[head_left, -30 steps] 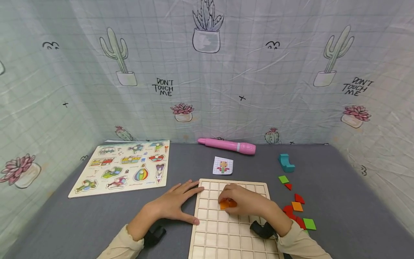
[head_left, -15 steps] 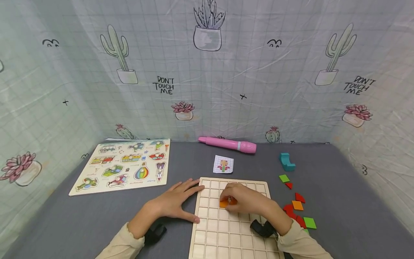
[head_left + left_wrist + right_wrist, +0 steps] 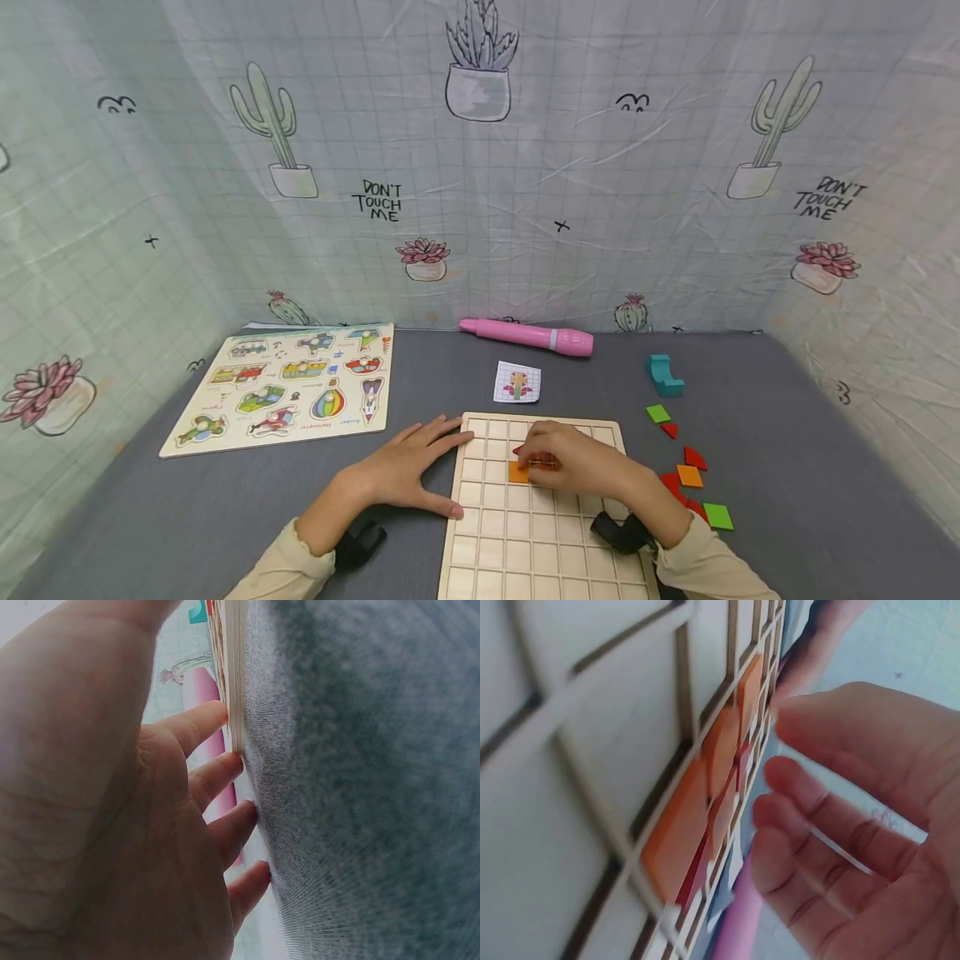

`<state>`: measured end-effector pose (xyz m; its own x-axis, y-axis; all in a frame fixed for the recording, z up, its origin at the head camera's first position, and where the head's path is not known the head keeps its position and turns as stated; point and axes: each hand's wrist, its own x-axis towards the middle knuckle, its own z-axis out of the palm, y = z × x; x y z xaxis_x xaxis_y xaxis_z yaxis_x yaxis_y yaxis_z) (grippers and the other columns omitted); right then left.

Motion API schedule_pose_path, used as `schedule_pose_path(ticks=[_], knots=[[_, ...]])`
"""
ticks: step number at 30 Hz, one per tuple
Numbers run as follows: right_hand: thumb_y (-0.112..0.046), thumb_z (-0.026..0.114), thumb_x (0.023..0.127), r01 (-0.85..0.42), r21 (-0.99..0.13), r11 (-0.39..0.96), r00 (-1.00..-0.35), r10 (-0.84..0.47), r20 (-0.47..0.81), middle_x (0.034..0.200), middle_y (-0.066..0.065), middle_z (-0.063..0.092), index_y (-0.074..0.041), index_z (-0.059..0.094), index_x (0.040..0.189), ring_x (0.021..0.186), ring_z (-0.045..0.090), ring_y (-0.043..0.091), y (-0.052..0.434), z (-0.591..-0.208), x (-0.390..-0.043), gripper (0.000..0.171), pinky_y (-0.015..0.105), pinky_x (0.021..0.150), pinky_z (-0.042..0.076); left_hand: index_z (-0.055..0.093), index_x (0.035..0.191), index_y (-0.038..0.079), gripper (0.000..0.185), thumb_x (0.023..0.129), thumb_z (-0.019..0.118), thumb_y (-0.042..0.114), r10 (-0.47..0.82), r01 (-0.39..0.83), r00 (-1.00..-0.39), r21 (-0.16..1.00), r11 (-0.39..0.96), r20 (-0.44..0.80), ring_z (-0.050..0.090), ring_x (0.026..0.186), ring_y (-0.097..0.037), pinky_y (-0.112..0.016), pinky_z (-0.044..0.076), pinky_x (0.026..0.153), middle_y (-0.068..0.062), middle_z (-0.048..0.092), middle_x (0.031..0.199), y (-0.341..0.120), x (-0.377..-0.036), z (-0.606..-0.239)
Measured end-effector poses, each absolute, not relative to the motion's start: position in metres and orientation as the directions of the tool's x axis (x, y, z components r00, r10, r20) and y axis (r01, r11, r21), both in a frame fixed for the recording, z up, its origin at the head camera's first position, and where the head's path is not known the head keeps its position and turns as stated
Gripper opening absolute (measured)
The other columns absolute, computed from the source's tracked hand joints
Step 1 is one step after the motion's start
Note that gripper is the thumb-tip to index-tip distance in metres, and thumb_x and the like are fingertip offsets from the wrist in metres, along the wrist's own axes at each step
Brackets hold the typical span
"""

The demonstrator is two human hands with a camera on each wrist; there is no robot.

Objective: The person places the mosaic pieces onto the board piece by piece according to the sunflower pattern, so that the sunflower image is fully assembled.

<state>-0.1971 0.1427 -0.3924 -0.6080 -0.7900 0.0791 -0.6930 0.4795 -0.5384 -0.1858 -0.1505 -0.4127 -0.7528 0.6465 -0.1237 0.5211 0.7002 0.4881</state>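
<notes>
A wooden grid board [image 3: 491, 527] lies in front of me. My left hand [image 3: 400, 471] rests at its left edge with the fingers spread, fingertips touching the rim. Over the upper middle of the grid hovers my right hand [image 3: 576, 460], its fingers loosely bent. In the right wrist view the fingertips hold nothing and stand apart from the pieces. Several orange pieces [image 3: 681, 836] sit in a row of cells, with dark red pieces [image 3: 694, 876] beside them. From the head, an orange square [image 3: 517, 472] shows left of the right hand, which partly hides the others.
Loose pieces lie right of the board, among them a green square [image 3: 717, 517], an orange square [image 3: 689, 477] and red pieces [image 3: 694, 458]. Behind the board are a small pattern card [image 3: 517, 382], a pink pen-shaped toy [image 3: 525, 336], a teal block [image 3: 664, 377] and a vehicle puzzle [image 3: 296, 392].
My right hand has shifted slightly right, uncovering more of the orange square and a red tip. The left hand has stayed at the board's edge.
</notes>
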Motion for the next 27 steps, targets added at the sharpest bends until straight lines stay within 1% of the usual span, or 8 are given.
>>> schedule_pose_path(ticks=[3, 6, 11, 16, 20, 23, 27], knots=[[-0.008, 0.069, 0.090, -0.681, -0.565, 0.466, -0.616, -0.782, 0.097, 0.095, -0.003, 0.061, -0.010, 0.072, 0.095, 0.084, 0.054, 0.009, 0.151, -0.392, -0.198, 0.006, 0.023, 0.074, 0.051, 0.035, 0.153, 0.020, 0.095, 0.077, 0.074, 0.059, 0.650, 0.525, -0.751, 0.493, 0.694, -0.115, 0.018, 0.148, -0.035, -0.058, 0.015, 0.117, -0.008, 0.025, 0.160, -0.150, -0.185, -0.413], [-0.009, 0.069, 0.090, -0.670, -0.580, 0.462, -0.619, -0.779, 0.095, 0.093, -0.004, 0.061, -0.011, 0.072, 0.095, 0.080, 0.052, 0.008, 0.161, -0.393, -0.199, 0.006, 0.021, 0.069, 0.049, 0.035, 0.152, 0.019, 0.094, 0.077, 0.075, 0.059, 0.655, 0.532, -0.748, 0.493, 0.689, -0.109, 0.018, 0.148, -0.036, -0.059, 0.016, 0.116, -0.010, 0.026, 0.159, -0.151, -0.185, -0.412], [-0.008, 0.069, 0.090, -0.664, -0.599, 0.448, -0.618, -0.779, 0.103, 0.091, -0.003, 0.061, -0.010, 0.072, 0.095, 0.077, 0.052, 0.005, 0.180, -0.393, -0.198, 0.007, 0.019, 0.064, 0.049, 0.034, 0.153, 0.019, 0.094, 0.077, 0.074, 0.058, 0.657, 0.528, -0.745, 0.502, 0.686, -0.115, 0.017, 0.148, -0.036, -0.059, 0.014, 0.117, -0.010, 0.025, 0.160, -0.152, -0.185, -0.412], [-0.007, 0.069, 0.090, -0.673, -0.597, 0.436, -0.616, -0.777, 0.127, 0.093, 0.000, 0.063, -0.007, 0.072, 0.098, 0.074, 0.052, 0.003, 0.199, -0.391, -0.198, 0.008, 0.021, 0.062, 0.051, 0.034, 0.153, 0.019, 0.095, 0.077, 0.075, 0.058, 0.651, 0.515, -0.748, 0.507, 0.691, -0.126, 0.017, 0.148, -0.035, -0.059, 0.014, 0.117, -0.009, 0.024, 0.160, -0.152, -0.186, -0.412], [-0.010, 0.068, 0.091, -0.643, -0.601, 0.475, -0.648, -0.756, 0.094, 0.098, 0.001, 0.063, -0.008, 0.072, 0.101, 0.076, 0.052, 0.000, 0.216, -0.389, -0.197, 0.010, 0.022, 0.064, 0.052, 0.034, 0.153, 0.020, 0.094, 0.077, 0.075, 0.058, 0.649, 0.509, -0.749, 0.510, 0.693, -0.134, 0.015, 0.149, -0.035, -0.059, 0.013, 0.117, -0.008, 0.023, 0.160, -0.151, -0.187, -0.412], [-0.011, 0.068, 0.092, -0.631, -0.600, 0.492, -0.664, -0.743, 0.089, 0.101, 0.001, 0.063, -0.009, 0.071, 0.102, 0.079, 0.051, 0.000, 0.231, -0.388, -0.196, 0.011, 0.023, 0.065, 0.051, 0.033, 0.153, 0.019, 0.095, 0.077, 0.075, 0.058, 0.655, 0.516, -0.745, 0.511, 0.687, -0.128, 0.016, 0.148, -0.036, -0.060, 0.014, 0.117, -0.010, 0.024, 0.160, -0.151, -0.186, -0.411], [-0.011, 0.067, 0.093, -0.659, -0.575, 0.485, -0.668, -0.728, 0.153, 0.102, 0.001, 0.061, -0.011, 0.071, 0.102, 0.079, 0.050, 0.003, 0.249, -0.389, -0.194, 0.010, 0.024, 0.063, 0.050, 0.033, 0.153, 0.018, 0.095, 0.077, 0.075, 0.058, 0.655, 0.516, -0.745, 0.511, 0.687, -0.128, 0.017, 0.148, -0.036, -0.060, 0.014, 0.116, -0.010, 0.023, 0.160, -0.150, -0.186, -0.411]])
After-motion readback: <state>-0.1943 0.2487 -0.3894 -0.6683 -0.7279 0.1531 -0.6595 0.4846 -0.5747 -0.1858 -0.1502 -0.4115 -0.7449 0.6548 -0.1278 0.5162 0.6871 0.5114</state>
